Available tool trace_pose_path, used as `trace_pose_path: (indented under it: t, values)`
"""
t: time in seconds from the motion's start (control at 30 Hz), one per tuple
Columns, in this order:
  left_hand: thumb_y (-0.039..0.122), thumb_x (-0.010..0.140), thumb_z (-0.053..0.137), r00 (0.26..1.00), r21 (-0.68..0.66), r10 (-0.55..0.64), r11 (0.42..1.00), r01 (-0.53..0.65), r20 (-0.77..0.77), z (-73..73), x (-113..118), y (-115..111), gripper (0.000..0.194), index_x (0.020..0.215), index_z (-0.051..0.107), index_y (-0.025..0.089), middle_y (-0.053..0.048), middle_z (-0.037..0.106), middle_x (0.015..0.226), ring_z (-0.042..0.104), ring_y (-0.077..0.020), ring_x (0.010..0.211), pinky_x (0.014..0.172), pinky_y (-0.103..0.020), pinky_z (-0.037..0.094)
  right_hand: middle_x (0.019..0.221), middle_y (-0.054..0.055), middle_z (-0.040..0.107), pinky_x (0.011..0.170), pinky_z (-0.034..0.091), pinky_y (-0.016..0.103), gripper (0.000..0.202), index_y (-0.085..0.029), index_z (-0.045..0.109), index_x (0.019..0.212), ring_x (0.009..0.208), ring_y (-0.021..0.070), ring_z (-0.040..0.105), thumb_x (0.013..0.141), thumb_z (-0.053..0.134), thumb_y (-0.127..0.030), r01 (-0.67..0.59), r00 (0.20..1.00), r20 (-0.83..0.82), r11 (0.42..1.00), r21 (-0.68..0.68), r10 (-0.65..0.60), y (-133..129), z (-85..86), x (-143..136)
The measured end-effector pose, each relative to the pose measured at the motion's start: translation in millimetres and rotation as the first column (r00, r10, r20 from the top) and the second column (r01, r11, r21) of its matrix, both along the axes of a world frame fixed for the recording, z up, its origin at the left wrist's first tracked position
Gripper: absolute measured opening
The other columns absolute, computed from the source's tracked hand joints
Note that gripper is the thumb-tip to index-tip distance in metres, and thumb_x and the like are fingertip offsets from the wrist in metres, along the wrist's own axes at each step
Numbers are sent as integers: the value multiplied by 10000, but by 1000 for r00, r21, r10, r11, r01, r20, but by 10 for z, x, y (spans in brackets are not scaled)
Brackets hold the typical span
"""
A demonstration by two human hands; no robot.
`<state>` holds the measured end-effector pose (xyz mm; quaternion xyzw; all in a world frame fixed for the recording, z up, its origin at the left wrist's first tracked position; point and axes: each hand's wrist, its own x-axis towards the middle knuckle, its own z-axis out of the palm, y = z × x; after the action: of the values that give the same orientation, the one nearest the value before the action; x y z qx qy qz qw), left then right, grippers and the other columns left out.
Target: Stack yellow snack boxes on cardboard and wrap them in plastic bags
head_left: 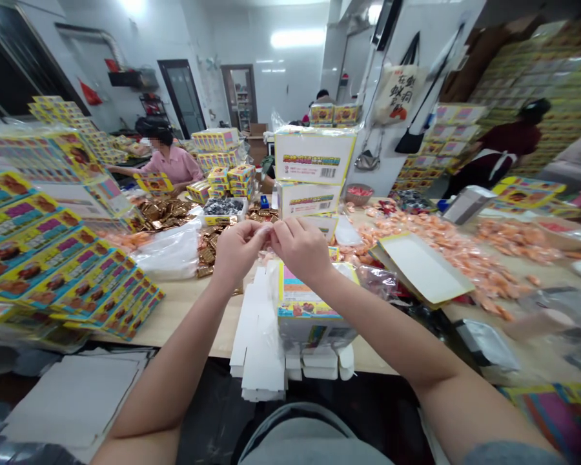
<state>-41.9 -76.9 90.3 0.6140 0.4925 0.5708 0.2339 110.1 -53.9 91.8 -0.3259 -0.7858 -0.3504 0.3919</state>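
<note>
My left hand (239,248) and my right hand (300,245) meet at the fingertips over the table, both closed in a pinch. A small whitish, see-through bit shows between them; its kind is too small to make out. Under my right hand stands a printed yellow and white box (314,310) with clear plastic about its left side. Flat white folded cartons (259,336) lie left of it, at the table's front edge. Behind my hands rises a stack of white boxes (314,158) with yellow edges, the upper one topped with clear plastic.
Colourful boxes (62,258) are stacked at the left. Brown-gold packets (162,213) and clear bags (169,252) lie mid-left. Orange-wrapped pieces (416,239) spread rightward around an open carton (421,268). A person in pink (172,165) sits across; another (503,145) is at the right.
</note>
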Motion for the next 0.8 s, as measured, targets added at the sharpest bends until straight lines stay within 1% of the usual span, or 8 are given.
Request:
trace_pose_path:
  t: [0.1, 0.23, 0.3, 0.4, 0.5, 0.57, 0.63, 0.8]
  values:
    - [470, 794, 674, 998, -53, -63, 997, 63, 4, 17, -40, -11, 308, 794, 701, 163, -44, 731, 742, 678, -170, 685, 635, -262, 550, 759, 57, 615, 663, 328, 318, 208, -173, 600, 817, 765, 201, 504, 955, 444, -162, -8, 1000, 17, 999, -44, 9, 52, 95, 11]
    - [521, 790, 686, 996, -57, -91, 994, 92, 20, 63, -75, 15, 366, 795, 698, 155, -50, 711, 708, 647, -145, 636, 575, -229, 504, 821, 70, 609, 730, 373, 316, 194, -157, 622, 858, 835, 201, 503, 955, 454, -176, -53, 998, -55, 978, -202, 43, 104, 334, 74]
    - [507, 778, 702, 995, -70, -90, 993, 93, 50, 74, -85, 36, 359, 752, 692, 149, -39, 680, 652, 586, -116, 567, 527, -211, 457, 900, 80, 607, 784, 383, 335, 195, -154, 626, 923, 893, 209, 498, 975, 442, -194, -60, 993, -107, 985, -165, 43, 47, 421, 107]
    - [503, 744, 730, 970, -128, -155, 975, 180, 185, 65, -99, 63, 361, 717, 666, 149, -11, 636, 608, 541, -98, 533, 525, -209, 443, 920, 65, 605, 793, 375, 340, 207, -163, 626, 996, 902, 208, 488, 1000, 423, -203, -88, 996, 16, 996, 1, 88, -96, 404, 109]
    - [503, 727, 747, 964, -131, -205, 965, 228, 170, 62, -112, 70, 375, 662, 637, 151, 7, 605, 593, 527, -94, 533, 536, -209, 440, 869, 57, 618, 736, 357, 329, 238, -148, 637, 1035, 867, 202, 485, 1009, 402, -167, -93, 979, 189, 993, 75, 77, -153, 282, 52]
    - [503, 722, 754, 979, -127, -193, 971, 200, 66, 80, -120, 60, 378, 651, 645, 149, 4, 615, 596, 526, -95, 536, 526, -204, 426, 864, 64, 629, 728, 348, 335, 274, -151, 649, 1007, 870, 204, 488, 1016, 376, -154, -69, 970, 237, 997, 34, 59, -117, 236, 15]
    - [512, 720, 753, 985, -126, -169, 978, 166, -18, 104, -127, 43, 383, 652, 658, 148, -5, 638, 601, 535, -100, 537, 511, -200, 412, 852, 65, 635, 739, 348, 340, 308, -164, 659, 946, 871, 206, 492, 1022, 361, -156, -67, 960, 269, 997, -44, 77, -57, 253, 5]
    - [543, 739, 715, 975, -155, -220, 965, 214, -21, 137, -147, 4, 397, 665, 672, 155, -37, 693, 649, 613, -137, 582, 553, -228, 488, 868, 73, 653, 776, 359, 345, 196, -142, 671, 915, 911, 216, 503, 977, 485, -151, -89, 922, 353, 974, -207, 160, 22, 409, 94]
